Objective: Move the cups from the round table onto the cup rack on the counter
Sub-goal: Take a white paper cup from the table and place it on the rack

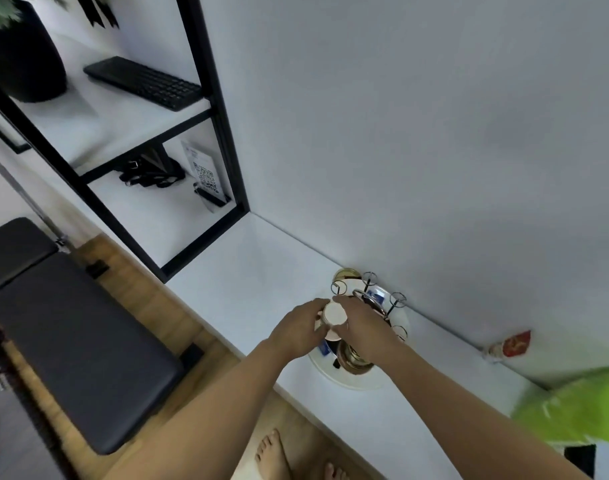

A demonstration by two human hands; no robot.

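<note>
Both hands, left hand [301, 329] and right hand [363, 329], pinch a small white cup [334, 315] upside down over the cup rack [369, 299] on the worktop [247, 271]; looks light, rigid, breakable, best held by its sides

head view, interior: soft, even light, medium-dim, cool grey cast

no hard light source in frame; white wall [417, 133] shades from pale to a broad darker patch at right; faint soft shadows under the forearms on the counter [247, 271]. small glints on the gold metal of the cup rack [369, 306]. wide-angle bend: black shelf frame [206, 98] leans and bows toward the left edge. green object [580, 407] at lower right smeared by motion blur; cup [334, 315] and both hands slightly soft; overall detail low.
</note>
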